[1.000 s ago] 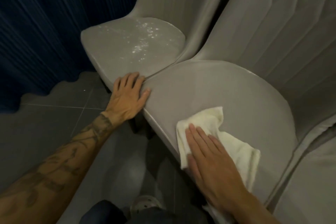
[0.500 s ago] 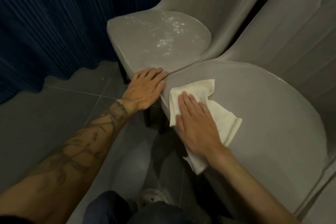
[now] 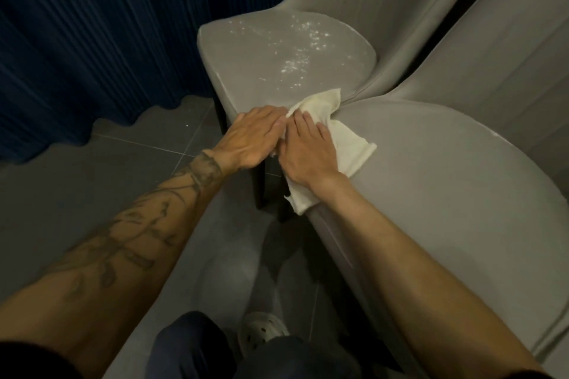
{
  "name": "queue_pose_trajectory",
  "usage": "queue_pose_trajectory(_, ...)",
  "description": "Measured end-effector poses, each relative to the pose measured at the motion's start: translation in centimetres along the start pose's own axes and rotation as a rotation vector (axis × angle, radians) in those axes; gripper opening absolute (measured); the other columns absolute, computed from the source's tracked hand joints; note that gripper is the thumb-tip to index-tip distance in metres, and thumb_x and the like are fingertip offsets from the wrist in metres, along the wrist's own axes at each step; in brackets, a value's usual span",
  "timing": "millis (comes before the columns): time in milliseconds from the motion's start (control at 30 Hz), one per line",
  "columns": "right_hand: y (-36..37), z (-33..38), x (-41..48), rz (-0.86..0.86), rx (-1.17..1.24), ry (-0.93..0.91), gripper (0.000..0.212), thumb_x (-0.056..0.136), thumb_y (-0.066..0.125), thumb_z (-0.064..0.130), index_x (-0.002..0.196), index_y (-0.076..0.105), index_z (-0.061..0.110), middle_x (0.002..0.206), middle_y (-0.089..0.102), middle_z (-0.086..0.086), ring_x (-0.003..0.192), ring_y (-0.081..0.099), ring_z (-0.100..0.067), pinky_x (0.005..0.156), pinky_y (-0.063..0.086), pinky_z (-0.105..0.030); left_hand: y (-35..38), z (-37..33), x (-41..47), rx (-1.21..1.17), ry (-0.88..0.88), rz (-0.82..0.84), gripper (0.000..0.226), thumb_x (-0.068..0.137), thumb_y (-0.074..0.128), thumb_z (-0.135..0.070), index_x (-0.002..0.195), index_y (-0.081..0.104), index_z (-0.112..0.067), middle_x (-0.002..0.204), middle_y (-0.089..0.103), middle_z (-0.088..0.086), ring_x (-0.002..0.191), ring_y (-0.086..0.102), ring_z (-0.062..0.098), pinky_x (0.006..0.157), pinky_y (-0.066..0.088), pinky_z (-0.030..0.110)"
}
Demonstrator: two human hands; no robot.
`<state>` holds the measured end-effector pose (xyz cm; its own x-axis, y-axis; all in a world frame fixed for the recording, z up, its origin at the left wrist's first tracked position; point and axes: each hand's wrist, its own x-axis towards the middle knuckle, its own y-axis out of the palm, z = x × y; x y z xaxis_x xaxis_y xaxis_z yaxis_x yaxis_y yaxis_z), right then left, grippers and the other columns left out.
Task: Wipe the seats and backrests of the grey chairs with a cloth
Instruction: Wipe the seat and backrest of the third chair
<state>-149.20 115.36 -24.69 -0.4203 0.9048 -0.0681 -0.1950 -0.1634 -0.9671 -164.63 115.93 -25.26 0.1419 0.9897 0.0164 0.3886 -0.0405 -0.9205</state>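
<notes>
Right hand's [image 3: 308,154] straight fingers press the cloth [image 3: 351,144], lengthwise past fingertips onto speckled seat [image 3: 261,64]; left hand [image 3: 253,135] flat alongside; near seat [image 3: 446,194] open rightward.

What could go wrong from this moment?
The cloth straddles the gap between the two seats under the flat right hand and hangs off the edge of the near seat; it could bunch or slip. The left hand lies in its path on the far seat, where white specks could be smeared.
</notes>
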Motion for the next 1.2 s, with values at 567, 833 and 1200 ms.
queue_pose_trajectory(567,-0.3,-8.8,-26.8,-0.02,-0.08,0.119,0.06,0.109,0.013,0.046,0.165,0.016,0.022,0.172,0.014,0.005,0.159,0.011,-0.01,0.131,0.007,-0.034,1.2,-1.1,0.3,0.096,-0.034,-0.034,0.059,0.104,0.017,-0.052,0.147,0.046,-0.026,0.146,0.05,0.01,0.132,0.047,0.036,0.112,0.031,0.051)
queue_pose_trajectory(833,-0.4,-6.3,-17.5,-0.009,-0.073,0.062,0.062,0.11,0.022,0.043,0.165,0.01,0.017,0.173,0.008,0.0,0.16,0.006,-0.015,0.13,0.005,-0.035,1.3,-2.9,-0.5,0.155,-0.068,-0.038,0.048,0.11,0.034,-0.046,0.15,0.042,-0.019,0.15,0.048,0.011,0.138,0.043,0.035,0.117,0.027,0.048)
queue_pose_trajectory(1200,-0.9,-7.1,-20.8,-0.044,-0.08,0.116,0.062,0.109,0.012,0.041,0.165,0.008,0.016,0.173,0.005,-0.001,0.161,0.007,-0.018,0.13,0.009,-0.039,2.8,-4.2,-1.5,0.166,-0.077,-0.15,0.072,0.103,0.02,-0.059,0.155,0.039,-0.012,0.159,0.041,0.012,0.148,0.035,0.032,0.127,0.016,0.051)
